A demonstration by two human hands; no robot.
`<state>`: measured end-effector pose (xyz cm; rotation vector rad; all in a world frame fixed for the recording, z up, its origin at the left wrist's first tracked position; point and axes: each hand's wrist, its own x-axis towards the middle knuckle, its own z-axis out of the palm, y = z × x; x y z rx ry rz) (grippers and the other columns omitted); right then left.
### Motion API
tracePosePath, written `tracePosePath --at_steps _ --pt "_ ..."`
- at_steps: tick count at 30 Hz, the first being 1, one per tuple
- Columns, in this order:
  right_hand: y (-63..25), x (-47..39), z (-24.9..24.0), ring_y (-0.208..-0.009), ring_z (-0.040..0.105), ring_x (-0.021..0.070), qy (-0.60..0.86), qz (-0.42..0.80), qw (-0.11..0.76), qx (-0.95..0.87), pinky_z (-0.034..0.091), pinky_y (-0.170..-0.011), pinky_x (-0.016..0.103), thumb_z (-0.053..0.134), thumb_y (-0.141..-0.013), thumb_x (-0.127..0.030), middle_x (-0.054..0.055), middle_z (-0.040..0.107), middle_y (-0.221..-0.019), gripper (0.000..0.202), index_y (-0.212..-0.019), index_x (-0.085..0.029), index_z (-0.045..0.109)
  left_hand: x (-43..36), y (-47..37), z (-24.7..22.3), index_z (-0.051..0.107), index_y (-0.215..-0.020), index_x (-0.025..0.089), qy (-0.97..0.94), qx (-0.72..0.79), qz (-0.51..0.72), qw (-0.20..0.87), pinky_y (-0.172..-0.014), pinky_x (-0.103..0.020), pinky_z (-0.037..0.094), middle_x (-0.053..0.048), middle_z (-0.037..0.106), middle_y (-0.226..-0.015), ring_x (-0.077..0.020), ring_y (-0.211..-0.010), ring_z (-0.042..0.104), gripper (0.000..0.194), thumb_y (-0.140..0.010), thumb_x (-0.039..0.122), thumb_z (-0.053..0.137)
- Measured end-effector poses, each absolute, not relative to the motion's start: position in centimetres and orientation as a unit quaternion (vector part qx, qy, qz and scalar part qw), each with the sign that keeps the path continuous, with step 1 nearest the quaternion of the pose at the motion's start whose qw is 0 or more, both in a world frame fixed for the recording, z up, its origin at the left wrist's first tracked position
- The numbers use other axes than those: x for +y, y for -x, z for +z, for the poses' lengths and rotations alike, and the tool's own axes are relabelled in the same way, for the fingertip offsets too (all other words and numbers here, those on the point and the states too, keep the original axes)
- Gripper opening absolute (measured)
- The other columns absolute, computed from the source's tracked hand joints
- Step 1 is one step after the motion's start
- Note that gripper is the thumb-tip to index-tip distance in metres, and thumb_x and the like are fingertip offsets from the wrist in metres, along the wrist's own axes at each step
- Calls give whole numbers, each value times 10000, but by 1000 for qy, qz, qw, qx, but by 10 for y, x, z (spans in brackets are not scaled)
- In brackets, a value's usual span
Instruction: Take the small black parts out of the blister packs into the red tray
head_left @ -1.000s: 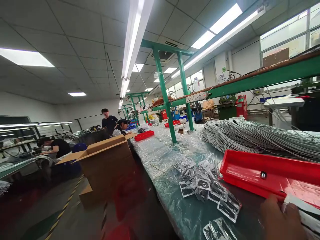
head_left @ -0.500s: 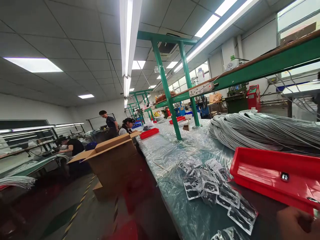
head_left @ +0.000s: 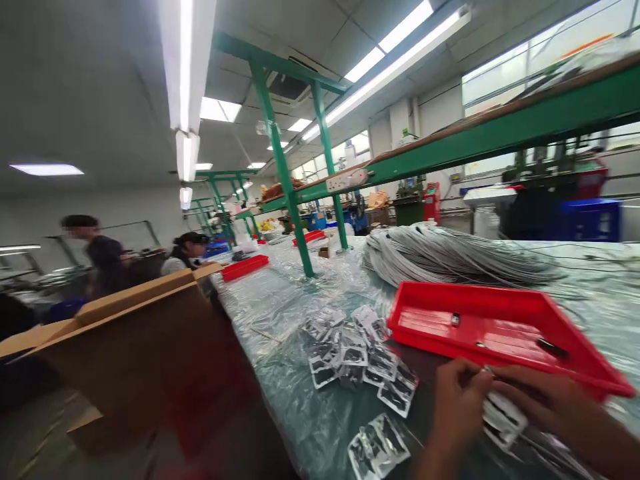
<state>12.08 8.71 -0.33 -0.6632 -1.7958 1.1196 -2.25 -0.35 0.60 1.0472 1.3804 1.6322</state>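
Note:
My left hand [head_left: 457, 403] and my right hand [head_left: 547, 397] meet at the fingertips just in front of a red tray [head_left: 435, 340]. Both are closed in a pinch around a small pale thing too blurred to name. Directly below the fingers, between the two hands, is a clear packet [head_left: 504, 421] with white edges and dark contents; whether it is held or lies on the table cannot be told. To the left lies a pile of similar packets [head_left: 354, 353], and a few more packets [head_left: 379, 445] lie nearer me. Inside the tray are several small dark pieces [head_left: 551, 347].
A coil of grey cable [head_left: 440, 257] lies behind the tray. Green posts [head_left: 287, 180] carry a shelf [head_left: 450, 147] over the plastic-covered table [head_left: 280, 393]. An open cardboard box [head_left: 130, 347] stands left of the table. Two people are beyond it, near another red tray [head_left: 245, 267].
My view has swung right, so the tray and packets appear further left. Both hands now show together in front of the tray; before, only part of one hand showed at the lower right.

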Motion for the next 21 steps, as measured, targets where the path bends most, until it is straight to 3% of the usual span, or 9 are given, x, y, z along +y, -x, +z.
tracePosePath --at_steps 3,7,11,13,15,21 --pt "-128 77 11 -509 516 173 269 382 351 -811 383 -492 269 659 -825 -483 23 620 -561 302 -708 -215 737 -1 26 7 630 -749 153 -476 504 609 384 -631 -243 399 5 560 -666 -138 -655 507 412 -740 564 660" --pt "-130 74 19 -504 475 146 273 333 347 -833 328 -464 233 527 -920 -435 5 595 -556 399 -664 -174 685 6 32 4 607 -747 147 -499 471 590 426 -576 -220 363 23 532 -631 -118 -602 478 410 -753 552 666" --pt "-125 72 14 -573 554 167 286 243 360 -854 431 -543 253 458 -971 -331 20 640 -652 326 -820 -172 699 7 31 2 596 -753 145 -494 476 591 424 -575 -218 362 22 541 -638 -118 -600 479 415 -779 557 641" --pt "-121 70 11 -764 636 208 284 169 382 -863 507 -682 299 452 -973 -276 74 686 -893 255 -1046 -174 674 7 30 2 586 -748 149 -486 485 598 414 -579 -218 364 28 529 -632 -116 -598 470 412 -783 557 636" --pt "-118 68 10 -924 644 233 271 83 388 -877 533 -755 331 426 -976 -225 123 635 -1112 281 -1181 -189 615 8 30 2 579 -741 154 -476 492 608 403 -584 -219 366 33 518 -632 -116 -598 463 416 -777 564 639" --pt "-116 67 17 -950 636 267 217 -125 330 -910 558 -778 396 417 -948 -126 155 611 -1107 279 -1152 -156 605 7 30 4 585 -748 160 -464 498 629 376 -611 -233 391 19 552 -662 -131 -616 485 415 -782 571 622"
